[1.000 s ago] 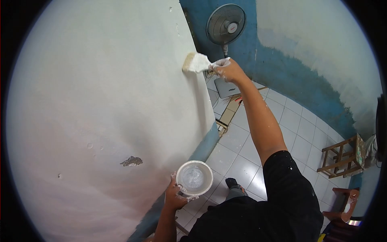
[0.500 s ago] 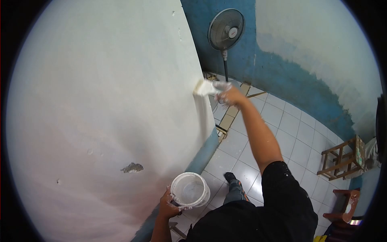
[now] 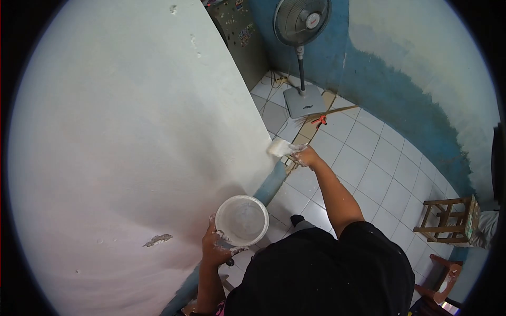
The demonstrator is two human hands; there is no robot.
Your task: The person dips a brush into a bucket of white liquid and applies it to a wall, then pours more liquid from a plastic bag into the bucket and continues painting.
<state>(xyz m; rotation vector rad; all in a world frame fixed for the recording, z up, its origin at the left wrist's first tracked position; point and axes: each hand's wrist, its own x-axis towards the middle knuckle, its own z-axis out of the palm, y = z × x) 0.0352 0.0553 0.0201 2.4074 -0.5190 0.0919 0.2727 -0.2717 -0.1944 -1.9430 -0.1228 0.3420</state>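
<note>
My right hand (image 3: pixel 304 156), smeared with white, is closed around the handle of a wide paintbrush (image 3: pixel 279 148). Its white-coated bristles meet the edge of the pale painted wall (image 3: pixel 132 137), just above the blue strip (image 3: pixel 271 184) along the wall's foot. Lower down, my left hand (image 3: pixel 215 245) grips a white plastic bucket (image 3: pixel 243 198) by its side, fingers stained white. Inside the bucket, whitish residue coats the walls; how much paint it contains is hard to tell. A rough chipped patch (image 3: pixel 158 240) marks the wall left of the bucket.
A standing fan (image 3: pixel 303 22) stands at the back by a partly painted blue wall (image 3: pixel 369 73). An orange-handled tool (image 3: pixel 320 121) lies on the tiled floor (image 3: pixel 353 163). To the right are a wooden stool (image 3: pixel 448 218) and a reddish-brown chair (image 3: pixel 447 279).
The paintbrush in my right hand has moved down along the wall's edge. My view has shifted, showing the fan's base and the orange-handled tool. The bucket is still in my left hand.
</note>
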